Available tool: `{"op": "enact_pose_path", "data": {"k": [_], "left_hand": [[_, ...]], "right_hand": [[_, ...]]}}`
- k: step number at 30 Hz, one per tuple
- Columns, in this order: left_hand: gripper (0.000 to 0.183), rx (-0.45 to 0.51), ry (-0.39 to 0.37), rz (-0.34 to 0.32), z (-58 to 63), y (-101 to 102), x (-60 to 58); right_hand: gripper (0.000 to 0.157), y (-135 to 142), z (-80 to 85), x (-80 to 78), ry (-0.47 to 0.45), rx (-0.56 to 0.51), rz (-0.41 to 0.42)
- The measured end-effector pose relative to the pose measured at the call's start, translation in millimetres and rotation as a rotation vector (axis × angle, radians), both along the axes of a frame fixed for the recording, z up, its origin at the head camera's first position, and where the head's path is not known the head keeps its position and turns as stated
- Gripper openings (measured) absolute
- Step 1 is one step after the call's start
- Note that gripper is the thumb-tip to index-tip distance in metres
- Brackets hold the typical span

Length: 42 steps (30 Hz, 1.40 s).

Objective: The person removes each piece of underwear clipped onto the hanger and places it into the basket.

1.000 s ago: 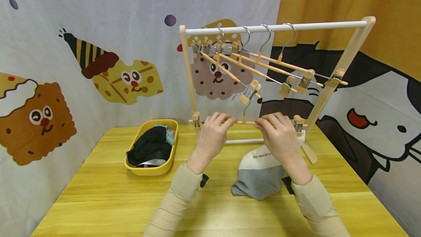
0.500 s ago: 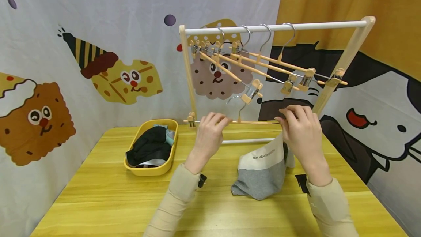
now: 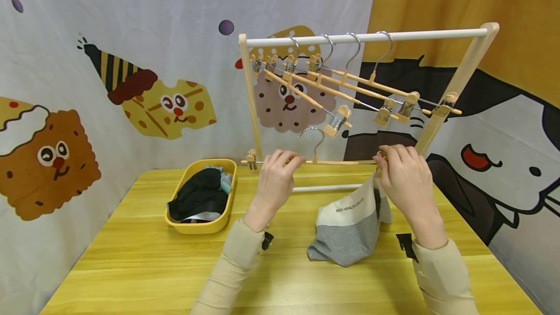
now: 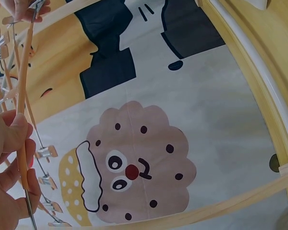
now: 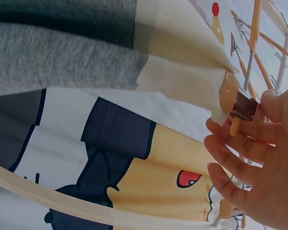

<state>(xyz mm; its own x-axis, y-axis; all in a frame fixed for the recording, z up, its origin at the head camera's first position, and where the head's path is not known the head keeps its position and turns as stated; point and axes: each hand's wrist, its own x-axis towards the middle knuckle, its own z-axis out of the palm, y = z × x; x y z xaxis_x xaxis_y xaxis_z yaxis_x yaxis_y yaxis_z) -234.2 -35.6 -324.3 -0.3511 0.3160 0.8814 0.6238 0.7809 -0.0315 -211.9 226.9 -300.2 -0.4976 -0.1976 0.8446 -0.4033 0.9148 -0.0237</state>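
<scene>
My left hand grips the bar of a wooden clip hanger left of its metal hook. In the left wrist view, the thumb and fingers wrap the hanger bar. My right hand pinches the hanger's right-hand clip between thumb and fingers. From this clip hangs a corner of a grey and cream garment with printed lettering. The rest of the garment slopes down to the left; whether its lower edge touches the table is unclear. No cloth is in the hanger's left clip.
Behind the hands stands a rack with a white rail and wooden side posts. Several bare clip hangers hang from it. A yellow basket of folded dark clothes sits to the left on the wooden table.
My right hand has moved right from the bar's middle to the clip end, where the garment's cream corner now hangs. The left hand and the hanger have shifted slightly left.
</scene>
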Motion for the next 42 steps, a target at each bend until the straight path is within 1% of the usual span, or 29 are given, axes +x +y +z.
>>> {"op": "enact_pose_path", "data": {"k": [7, 11, 15, 21, 25, 30, 42], "left_hand": [[0.040, 0.007, 0.007, -0.003, -0.2, -1.1, -0.5], [0.041, 0.011, 0.000, -0.007, -0.6, -1.9, -0.4], [0.042, 0.019, -0.010, -0.019, -0.7, -2.1, 0.2], [0.042, 0.024, -0.017, -0.027, -0.7, -2.4, 0.7], [0.043, 0.024, -0.022, -0.030, -0.9, -2.6, 0.7], [0.043, 0.024, -0.026, -0.036, -1.1, -2.5, 0.7], [0.040, 0.025, -0.030, -0.041, -1.0, -2.0, 0.1]], "right_hand": [[0.019, 0.6, 0.8, 2.8, -0.074, 0.011, 0.018], [0.017, 0.7, 1.6, 3.1, -0.081, 0.013, 0.038], [0.017, 0.5, 3.3, 3.8, -0.114, -0.014, 0.049], [0.020, -0.2, 6.3, 6.9, -0.237, -0.075, 0.037], [0.021, -1.6, 6.0, 7.5, -0.278, -0.121, 0.037], [0.019, -2.2, 5.8, 7.8, -0.267, -0.165, 0.043], [0.016, -2.3, 4.1, 4.7, -0.156, -0.191, 0.084]]}}
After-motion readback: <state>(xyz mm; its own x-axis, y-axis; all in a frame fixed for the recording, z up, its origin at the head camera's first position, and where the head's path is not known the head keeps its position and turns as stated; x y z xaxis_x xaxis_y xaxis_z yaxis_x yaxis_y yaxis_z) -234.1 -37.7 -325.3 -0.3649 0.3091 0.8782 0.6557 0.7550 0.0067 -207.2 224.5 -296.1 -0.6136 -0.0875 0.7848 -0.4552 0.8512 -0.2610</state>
